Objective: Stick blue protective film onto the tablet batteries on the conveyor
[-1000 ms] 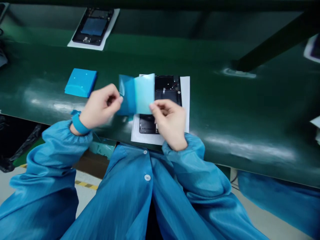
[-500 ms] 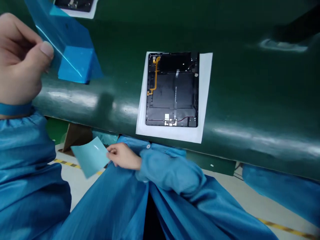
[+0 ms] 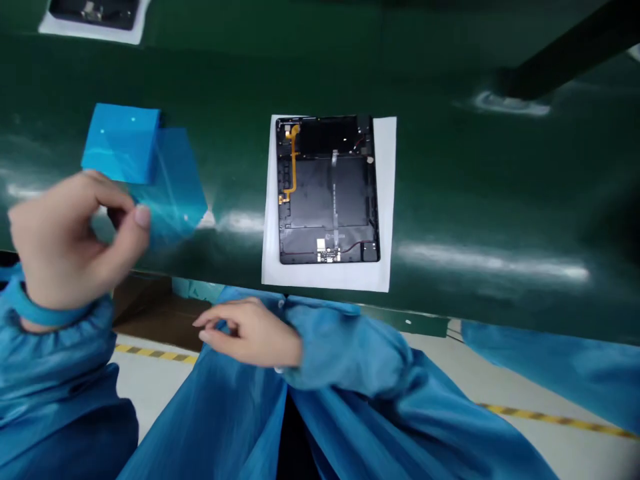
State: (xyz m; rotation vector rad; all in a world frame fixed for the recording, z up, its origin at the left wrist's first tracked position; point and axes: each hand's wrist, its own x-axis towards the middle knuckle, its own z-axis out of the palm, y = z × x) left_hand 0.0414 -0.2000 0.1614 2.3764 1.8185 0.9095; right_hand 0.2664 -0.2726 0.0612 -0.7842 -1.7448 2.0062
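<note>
My left hand [image 3: 70,240] pinches a clear blue film sheet [image 3: 173,183] between thumb and fingers, holding it over the near edge of the green belt [image 3: 475,200]. Behind it lies a stack of blue sheets [image 3: 120,140]. An open black tablet body [image 3: 327,190] with an orange flex cable rests on a white sheet [image 3: 385,207] in the middle of the belt. My right hand [image 3: 250,333] hangs below the belt's edge above my lap, fingers loosely spread, nothing in it.
Another tablet body on white paper [image 3: 95,17] sits at the far left of the belt. A brown cardboard box [image 3: 150,313] stands under the belt by the floor's yellow striped line [image 3: 540,417]. A blue sleeve [image 3: 555,370] of someone nearby shows at the right.
My right hand has let go of the pale backing sheet it held below the belt. My left hand has lowered the blue film from the upper left toward the belt's near edge.
</note>
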